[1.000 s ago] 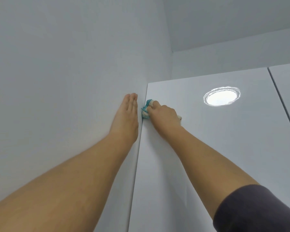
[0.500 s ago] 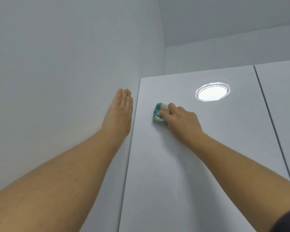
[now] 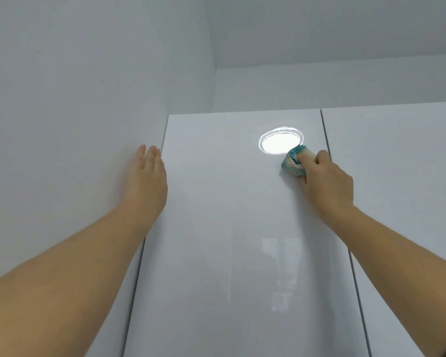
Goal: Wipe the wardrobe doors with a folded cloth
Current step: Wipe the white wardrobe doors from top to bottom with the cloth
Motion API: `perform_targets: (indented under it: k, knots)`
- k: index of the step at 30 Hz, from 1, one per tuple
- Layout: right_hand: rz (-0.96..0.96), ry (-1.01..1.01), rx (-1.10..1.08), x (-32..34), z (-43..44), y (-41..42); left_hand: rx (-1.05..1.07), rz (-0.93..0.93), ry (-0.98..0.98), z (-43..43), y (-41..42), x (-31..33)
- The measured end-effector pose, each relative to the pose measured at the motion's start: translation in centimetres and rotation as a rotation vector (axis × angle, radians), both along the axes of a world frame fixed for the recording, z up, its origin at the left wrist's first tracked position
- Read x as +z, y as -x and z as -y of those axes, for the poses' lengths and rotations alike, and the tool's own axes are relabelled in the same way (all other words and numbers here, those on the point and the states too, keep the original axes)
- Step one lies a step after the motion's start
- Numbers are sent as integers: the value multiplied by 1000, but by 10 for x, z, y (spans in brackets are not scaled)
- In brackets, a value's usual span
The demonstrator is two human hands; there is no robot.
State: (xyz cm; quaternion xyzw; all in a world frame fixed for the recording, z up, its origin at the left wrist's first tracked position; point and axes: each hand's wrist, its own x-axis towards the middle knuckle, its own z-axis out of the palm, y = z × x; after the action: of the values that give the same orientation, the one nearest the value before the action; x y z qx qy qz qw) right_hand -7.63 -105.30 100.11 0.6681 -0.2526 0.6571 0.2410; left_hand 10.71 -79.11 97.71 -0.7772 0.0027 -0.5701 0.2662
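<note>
Swept the folded teal-and-cream cloth (image 3: 294,163) rightward across the glossy white wardrobe door (image 3: 216,266) since half a second ago, from near its left edge to its upper right part. Grips the cloth with the right hand (image 3: 326,182), fingers curled over it, and presses it against the door. Holds it at the lower right rim of a bright round lamp reflection (image 3: 277,143), overlapping that rim slightly, and close to the dark seam before a second glossy white door (image 3: 397,189) on the right. Keeps the left hand (image 3: 147,181) open as before, fingers straight and together, palm flat on the plain white wall (image 3: 62,124) right along the first door's left edge. Reaches upward with both bare forearms, well apart from each other. Shows a fainter pale reflection (image 3: 281,264) lower on the same door.
</note>
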Motion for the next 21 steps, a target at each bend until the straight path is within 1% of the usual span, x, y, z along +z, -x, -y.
perform_targets:
  k: [5,8,11,17,21]
  knots:
    - [113,-88,36,-12,14,14,17,-24,-8,-5,-6,-6]
    - [136,-148,64,-17,9,12,58,-8,-66,-13,-7,-11]
    - [117,-167,85,-21,-4,-3,81,22,-112,-21,-8,-12]
    - [72,-129,173,-21,-30,-33,102,27,-141,-29,-7,-15]
    - [6,-105,217,-22,-51,-53,124,43,-149,-31,-7,-17]
